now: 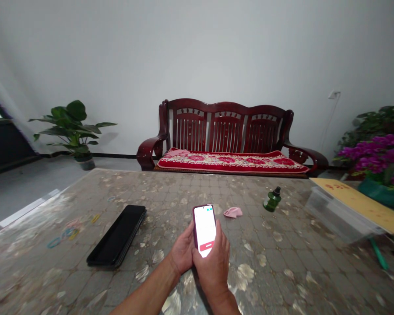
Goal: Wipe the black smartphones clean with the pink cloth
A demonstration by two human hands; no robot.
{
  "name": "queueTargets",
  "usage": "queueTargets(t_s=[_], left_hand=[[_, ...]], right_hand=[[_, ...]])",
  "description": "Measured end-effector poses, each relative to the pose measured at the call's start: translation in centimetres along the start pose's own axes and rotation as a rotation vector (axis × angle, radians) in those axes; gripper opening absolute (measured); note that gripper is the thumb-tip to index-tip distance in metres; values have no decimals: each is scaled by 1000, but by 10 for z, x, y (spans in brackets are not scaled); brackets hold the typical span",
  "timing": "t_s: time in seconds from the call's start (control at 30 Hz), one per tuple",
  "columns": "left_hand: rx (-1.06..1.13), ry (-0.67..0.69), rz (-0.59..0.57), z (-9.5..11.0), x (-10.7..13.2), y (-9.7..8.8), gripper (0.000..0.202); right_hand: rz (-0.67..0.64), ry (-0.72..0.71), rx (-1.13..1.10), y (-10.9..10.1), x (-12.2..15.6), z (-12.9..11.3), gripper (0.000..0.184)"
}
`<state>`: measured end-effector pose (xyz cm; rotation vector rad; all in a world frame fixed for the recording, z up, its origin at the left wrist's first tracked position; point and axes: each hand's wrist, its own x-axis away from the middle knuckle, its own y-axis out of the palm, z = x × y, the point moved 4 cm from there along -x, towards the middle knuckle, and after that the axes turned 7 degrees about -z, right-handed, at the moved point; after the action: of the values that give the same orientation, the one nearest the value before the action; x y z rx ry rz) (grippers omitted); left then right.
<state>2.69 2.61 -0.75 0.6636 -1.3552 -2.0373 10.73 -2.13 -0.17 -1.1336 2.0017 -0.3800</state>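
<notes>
While it shines so bright, the phone is easy to see

From afar I see the left hand half curled at the phone's left edge, and the right hand bent around its lower right part; both have hold of it. What is hidden behind it, I cannot tell. The phone is above the patterned tablecloth, between a black slab and a small pink cloth. Further right is a green bottle.
</notes>
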Motion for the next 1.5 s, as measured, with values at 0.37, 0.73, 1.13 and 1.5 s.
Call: queueTargets(t_s=[0.37, 0.73, 1.13, 1.5], left_hand=[[-4, 7, 18, 0, -1, -2, 44], [-39, -8, 53, -1, -1, 0, 46], [12, -11, 73, -2, -1, 3, 44], [-38, -16, 17, -5, -3, -4, 43]], right_hand=[[-5, -9, -14, 0, 0, 2, 84], [-19, -21, 15, 5, 1, 11, 90], [5, -20, -4, -2, 1, 6, 88], [11, -27, 6, -3, 0, 7, 84]])
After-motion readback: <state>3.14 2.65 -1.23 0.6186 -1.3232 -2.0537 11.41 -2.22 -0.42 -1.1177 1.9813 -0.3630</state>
